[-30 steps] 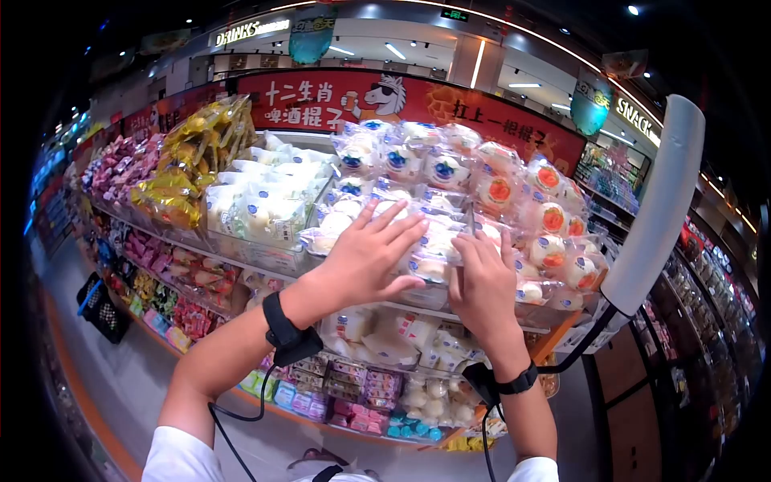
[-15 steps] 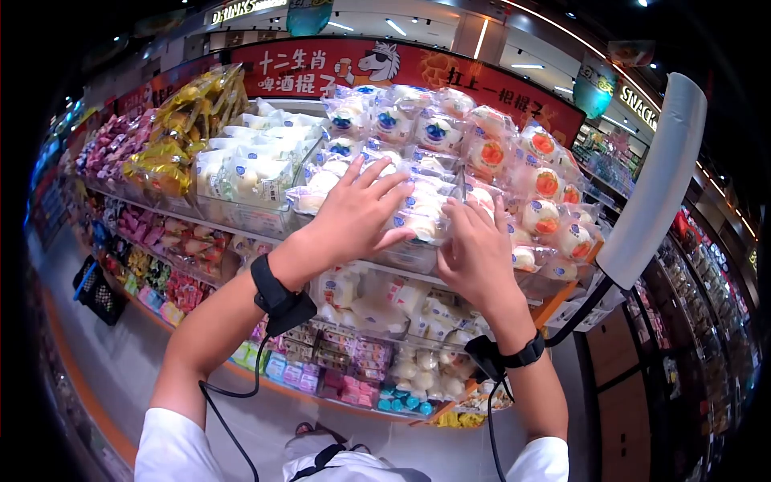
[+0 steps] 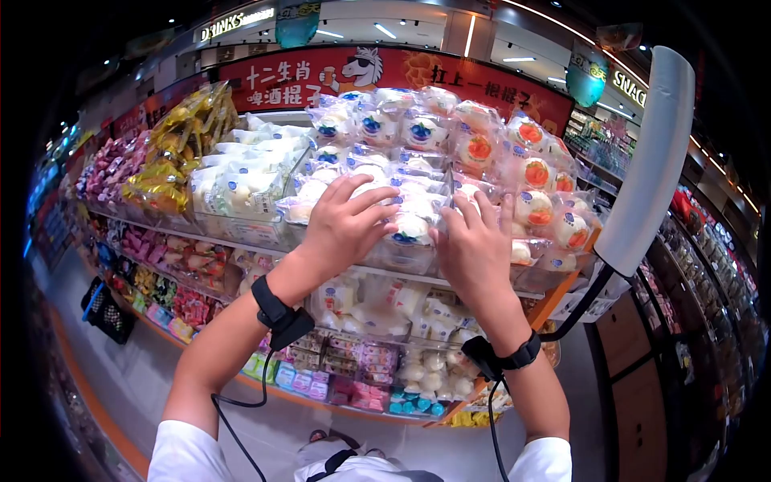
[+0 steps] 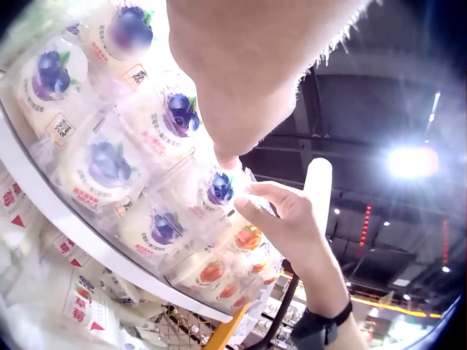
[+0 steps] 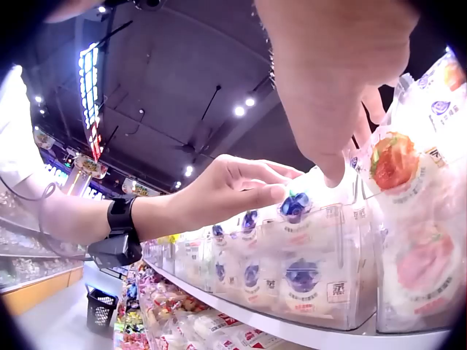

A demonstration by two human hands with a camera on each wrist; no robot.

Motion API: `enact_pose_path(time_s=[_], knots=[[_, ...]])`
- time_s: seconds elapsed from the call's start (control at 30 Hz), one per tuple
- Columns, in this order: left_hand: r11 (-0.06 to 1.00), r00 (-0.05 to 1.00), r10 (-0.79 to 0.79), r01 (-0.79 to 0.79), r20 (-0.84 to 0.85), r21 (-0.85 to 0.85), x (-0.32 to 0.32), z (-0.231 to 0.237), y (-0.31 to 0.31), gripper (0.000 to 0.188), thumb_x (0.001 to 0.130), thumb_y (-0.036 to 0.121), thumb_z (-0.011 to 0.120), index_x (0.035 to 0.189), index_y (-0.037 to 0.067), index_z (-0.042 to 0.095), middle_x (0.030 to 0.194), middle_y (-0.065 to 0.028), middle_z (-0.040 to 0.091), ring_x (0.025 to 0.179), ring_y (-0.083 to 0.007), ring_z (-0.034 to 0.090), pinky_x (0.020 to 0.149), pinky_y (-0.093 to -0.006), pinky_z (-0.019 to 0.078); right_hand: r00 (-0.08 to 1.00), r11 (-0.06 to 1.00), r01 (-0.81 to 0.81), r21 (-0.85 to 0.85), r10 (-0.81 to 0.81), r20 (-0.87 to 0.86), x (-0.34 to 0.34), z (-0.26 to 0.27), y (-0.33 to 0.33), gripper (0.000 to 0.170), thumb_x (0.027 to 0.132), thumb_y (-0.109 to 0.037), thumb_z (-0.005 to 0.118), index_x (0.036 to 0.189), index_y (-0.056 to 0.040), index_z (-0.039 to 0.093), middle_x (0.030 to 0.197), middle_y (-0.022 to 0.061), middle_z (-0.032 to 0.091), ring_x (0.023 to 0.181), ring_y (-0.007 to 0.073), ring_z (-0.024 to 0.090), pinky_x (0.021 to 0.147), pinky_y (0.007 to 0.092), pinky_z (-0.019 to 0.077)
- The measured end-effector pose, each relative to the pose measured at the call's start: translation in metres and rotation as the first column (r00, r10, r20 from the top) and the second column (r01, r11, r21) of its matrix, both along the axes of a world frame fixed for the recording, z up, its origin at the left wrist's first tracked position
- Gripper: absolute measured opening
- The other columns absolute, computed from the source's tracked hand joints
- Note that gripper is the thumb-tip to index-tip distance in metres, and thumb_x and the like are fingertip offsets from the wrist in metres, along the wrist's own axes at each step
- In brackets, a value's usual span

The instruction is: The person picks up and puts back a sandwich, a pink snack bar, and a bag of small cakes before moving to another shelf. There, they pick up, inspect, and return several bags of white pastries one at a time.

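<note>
Front-row clear packets of round white buns with blueberry pictures fill a clear plastic bin [image 3: 393, 259]. In the head view, my left hand [image 3: 347, 218] lies over this bin's front left part, its fingers slightly bent. My right hand [image 3: 478, 253] is at the front right corner, fingers extended over the packets. Between the hands sits one blueberry bun packet [image 3: 413, 228]. In the right wrist view, the left thumb [image 5: 268, 195] touches that packet, and a right fingertip [image 5: 334, 171] rests at its top. Most of the right palm's underside is hidden.
Right of the bin are bun packets with orange-red fruit pictures [image 3: 536, 173]. White packets [image 3: 249, 181] and gold bags [image 3: 165, 189] stand to the left. A padded white post [image 3: 654, 161] rises at the right. A black basket [image 3: 108, 313] stands on the floor.
My left hand's spread fingers have drawn back and bent slightly, showing more of the blueberry bun packet between the hands. The right hand stays by the bin's right corner; the head view has shifted.
</note>
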State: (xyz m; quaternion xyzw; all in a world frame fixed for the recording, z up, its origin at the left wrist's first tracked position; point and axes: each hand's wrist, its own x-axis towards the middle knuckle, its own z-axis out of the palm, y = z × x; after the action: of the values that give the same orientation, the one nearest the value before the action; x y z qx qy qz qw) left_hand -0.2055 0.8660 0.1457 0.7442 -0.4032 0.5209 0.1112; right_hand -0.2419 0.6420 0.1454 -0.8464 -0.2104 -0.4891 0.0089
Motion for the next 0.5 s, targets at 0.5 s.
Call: enact_pose_path(time_s=[0.5], knots=[[1.000, 0.992, -0.014, 0.014, -0.123, -0.003, -0.022, 0.002, -0.002, 0.050, 0.082, 0.023, 0.076, 0.127, 0.008, 0.059, 0.132, -0.0125, 0.058, 0.129, -0.0368, 0.048, 0.108, -0.0494, 0.0374, 0.990, 0.972, 0.116, 0.205, -0.129, 0.054, -0.047, -0.033, -0.052, 0.064, 0.087, -0.030, 0.070, 0.138, -0.0018, 0.043, 0.144, 0.0171, 0.046, 0.135, 0.0364, 0.041, 0.119, 0.0551, 0.0113]])
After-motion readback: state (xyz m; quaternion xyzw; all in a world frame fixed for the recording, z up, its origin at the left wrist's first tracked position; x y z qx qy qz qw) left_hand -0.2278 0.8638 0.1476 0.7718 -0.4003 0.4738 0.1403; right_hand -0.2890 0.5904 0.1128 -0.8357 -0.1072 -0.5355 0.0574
